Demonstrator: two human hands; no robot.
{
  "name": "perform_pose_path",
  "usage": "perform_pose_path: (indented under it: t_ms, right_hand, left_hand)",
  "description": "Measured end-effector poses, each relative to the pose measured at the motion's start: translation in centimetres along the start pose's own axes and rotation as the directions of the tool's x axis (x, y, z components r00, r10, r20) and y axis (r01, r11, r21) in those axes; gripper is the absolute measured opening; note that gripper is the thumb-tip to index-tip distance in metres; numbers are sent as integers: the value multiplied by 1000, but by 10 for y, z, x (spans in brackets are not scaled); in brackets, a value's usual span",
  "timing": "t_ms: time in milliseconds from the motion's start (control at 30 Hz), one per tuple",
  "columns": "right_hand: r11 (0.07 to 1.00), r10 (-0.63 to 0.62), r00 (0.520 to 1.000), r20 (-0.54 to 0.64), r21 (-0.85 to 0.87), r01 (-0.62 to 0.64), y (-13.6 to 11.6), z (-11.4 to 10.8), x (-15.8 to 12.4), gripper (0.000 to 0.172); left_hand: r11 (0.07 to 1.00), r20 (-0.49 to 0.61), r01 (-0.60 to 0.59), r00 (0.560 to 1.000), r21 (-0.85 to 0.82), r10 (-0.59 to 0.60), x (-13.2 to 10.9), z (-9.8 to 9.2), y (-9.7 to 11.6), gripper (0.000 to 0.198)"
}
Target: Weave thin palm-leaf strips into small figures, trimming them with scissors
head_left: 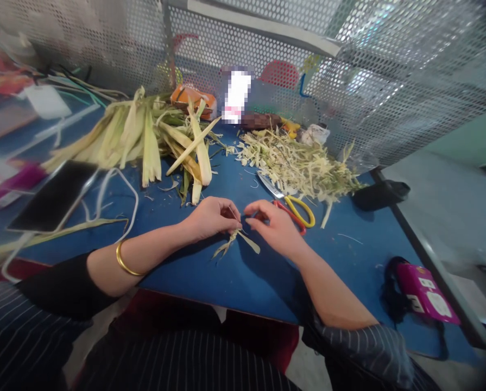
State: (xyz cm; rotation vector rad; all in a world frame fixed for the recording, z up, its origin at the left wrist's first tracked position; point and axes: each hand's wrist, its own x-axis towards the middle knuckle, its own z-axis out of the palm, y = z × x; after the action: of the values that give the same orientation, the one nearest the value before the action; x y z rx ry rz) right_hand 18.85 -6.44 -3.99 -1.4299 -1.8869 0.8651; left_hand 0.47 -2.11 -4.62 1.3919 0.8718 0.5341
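My left hand (216,218) is closed in a pinch on a small bundle of corn husk strips (231,241). The loose ends of the bundle hang below the fingertips, just above the blue table. A thin thread-like line shows at these fingers. Close to its right, my right hand (273,225) has thumb and forefinger curved with a small gap between the tips; nothing clear shows in them. Scissors (297,212) with one red and one yellow handle loop lie just behind my right hand, blades pointing away to the left.
Long corn husks (124,136) lie at the back left, a heap of shredded husk (303,165) at the back right. A dark-screened phone (55,195) with a white cable is at left. A black object (381,194) and purple box (428,293) are right. A perforated metal screen (267,43) stands behind.
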Motion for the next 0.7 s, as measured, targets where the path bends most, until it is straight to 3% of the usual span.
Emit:
perform_pose_path:
  t_ms: [67, 133, 233, 433, 533, 700]
  right_hand:
    - [992, 33, 998, -52, 123, -26, 0, 6, 2, 26]
    - [985, 42, 999, -6, 170, -40, 1, 13, 3, 29]
    - [990, 44, 998, 47, 129, -50, 3, 19, 3, 28]
    - [997, 12, 1000, 26, 76, -14, 6, 20, 1, 31]
    - [998, 2, 1000, 12, 70, -3, 6, 20, 0, 31]
    - [997, 19, 1000, -17, 71, -18, 5, 20, 1, 27]
  left_hand:
    - [1000, 8, -24, 1000, 2, 24, 1, 0, -3, 11]
    - [998, 5, -59, 998, 20, 59, 2, -1, -6, 8]
    - [989, -18, -109, 994, 98, 112, 3, -3, -8, 5]
    - [896, -82, -201, 964, 395, 253, 0, -3, -3, 4]
    - [773, -66, -272, 925, 574, 374, -1, -3, -4, 8]
    - [411, 100, -381, 823, 828, 560, -1, -4, -9, 12]
